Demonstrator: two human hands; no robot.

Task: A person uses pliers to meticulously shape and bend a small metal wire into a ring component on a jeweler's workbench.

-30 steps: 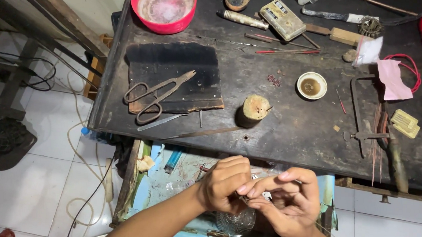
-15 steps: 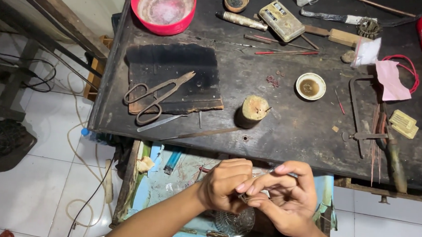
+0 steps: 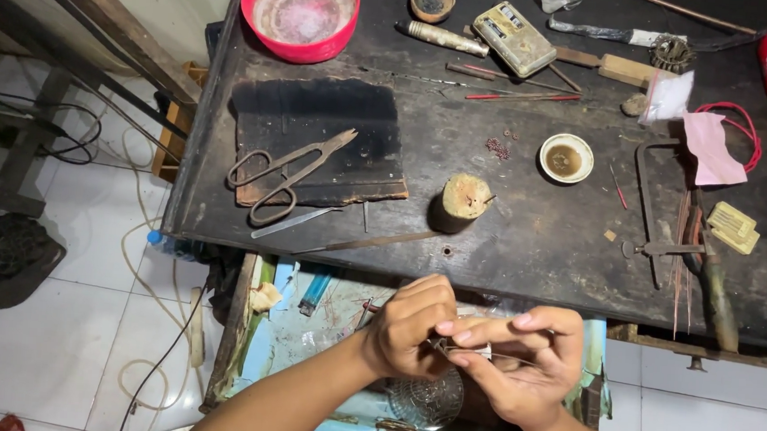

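- The left hand (image 3: 410, 327) is curled narrow, its fingertips pinched on a small metal piece (image 3: 440, 345) that sits between the two hands
- The right hand (image 3: 517, 364) is cupped with fingers half bent, thumb and forefinger closing on the same small metal piece; a thin wire (image 3: 504, 358) runs from that piece across its palm
- The two hands touch at the fingertips, held over an open light-blue drawer (image 3: 304, 327) that sticks out below the workbench
- Just under the hands, inside the drawer, lies a clear patterned glass dish (image 3: 424, 400)
- To the left of the left hand, in the drawer, lies a blue lighter (image 3: 314, 293)
- Beyond the hands stretches the dark workbench (image 3: 508, 233); nearest above them stands a short wooden peg (image 3: 466, 196)
- Farther up and to the left of the hands, metal shears (image 3: 286, 174) lie on a black charred block (image 3: 317, 134)
- Above and a little right of the right hand sits a small white round dish (image 3: 566, 158)
- Far beyond the left hand, at the bench's back edge, sits a red bowl (image 3: 301, 10)
- Well to the right of the right hand, a saw frame (image 3: 662, 217) lies on the bench, with a pink paper (image 3: 710, 148) above it
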